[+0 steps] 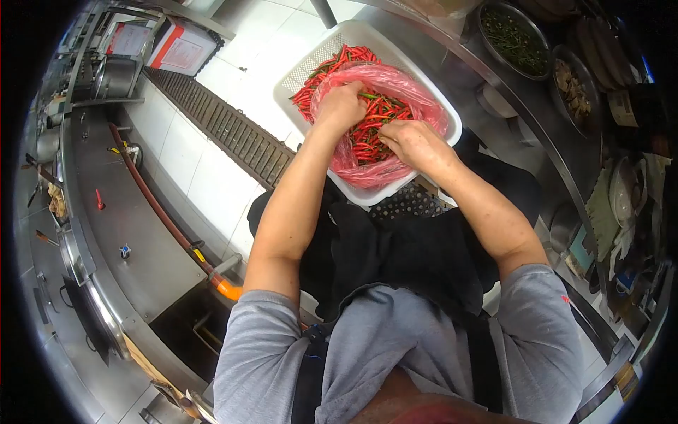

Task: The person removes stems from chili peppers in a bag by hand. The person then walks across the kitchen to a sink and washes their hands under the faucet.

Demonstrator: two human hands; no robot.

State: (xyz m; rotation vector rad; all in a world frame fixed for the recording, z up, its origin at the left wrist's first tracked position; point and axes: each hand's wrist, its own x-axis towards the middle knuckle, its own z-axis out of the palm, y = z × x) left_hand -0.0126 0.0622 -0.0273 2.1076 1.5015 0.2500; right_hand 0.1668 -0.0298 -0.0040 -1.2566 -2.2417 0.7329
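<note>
Red and green chillies (382, 108) lay in a pink plastic bag (422, 92), spread open, seemingly for two-handed reach, inside a white perforated plastic basket (452, 113). Left hand (342, 107), right hand (421, 145) among them; either grip, couldn't tell.

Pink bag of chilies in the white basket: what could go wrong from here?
The crumpled rim of the pink bag might fold inward, hindering the left hand and right hand among the chilies. Both hands are bare, so chili juice could irritate the skin. Loose chilies already lie outside the bag in the white basket; more could spill there.
</note>
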